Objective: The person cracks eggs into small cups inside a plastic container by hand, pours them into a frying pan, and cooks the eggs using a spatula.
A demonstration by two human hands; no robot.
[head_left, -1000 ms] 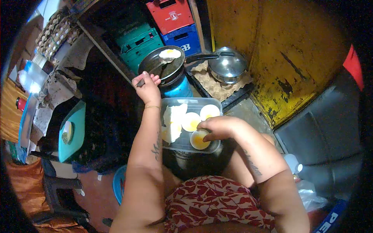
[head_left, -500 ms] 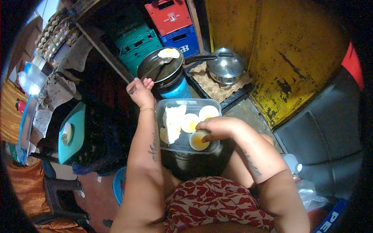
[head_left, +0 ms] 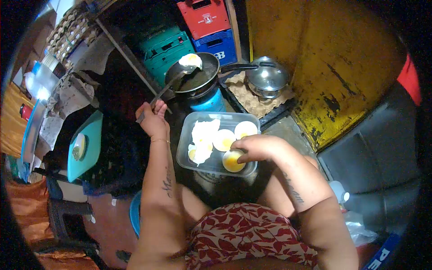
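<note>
My left hand is closed around the handle of a metal spatula, whose blade lies over the frying pan. A fried egg with white and yolk showing rests at the blade's end, near the pan's far rim. My right hand pinches the rim of a small bowl with egg yolk in it. That bowl stands inside a clear plastic container, beside two similar bowls, one in the middle and one farther back. Cooked eggs lie on the container's left side.
The pan sits on a burner over a blue cylinder. A lidded pot stands on a cardboard egg tray to its right. Crates are stacked behind. A teal tray and egg trays are at left.
The fried egg on the spatula has moved left toward the pan's far rim, and my left hand has shifted left and down. My right hand stays on the small bowl.
</note>
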